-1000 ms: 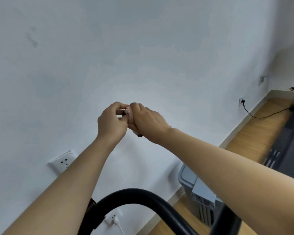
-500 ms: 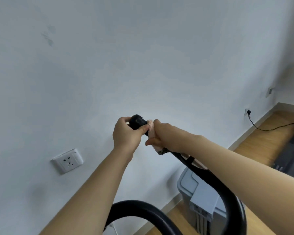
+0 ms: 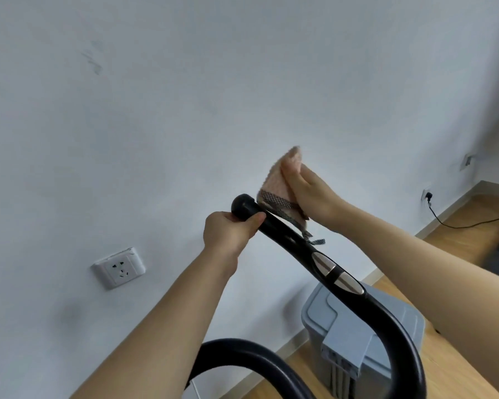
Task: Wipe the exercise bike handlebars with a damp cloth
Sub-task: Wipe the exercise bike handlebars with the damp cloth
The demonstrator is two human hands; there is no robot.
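A black curved handlebar (image 3: 355,300) of the exercise bike rises from the lower right to a rounded end cap at centre. It carries two silver sensor plates (image 3: 336,272). My left hand (image 3: 228,231) grips the bar just below the end cap. My right hand (image 3: 308,191) holds a pink cloth (image 3: 277,185) with a grey patterned edge, lifted just above and to the right of the bar's end; the cloth's lower edge touches the bar. A second black bar loop (image 3: 242,358) shows at the bottom.
A white wall fills most of the view, with a socket (image 3: 118,267) at the left. A grey lidded bin (image 3: 360,335) stands on the wooden floor under the handlebar. A black cable (image 3: 458,223) runs from a wall plug at the far right.
My right hand has let go of the bar and lifted up and to the right with the cloth, which now hangs unfolded. My left hand keeps its grip near the end cap.
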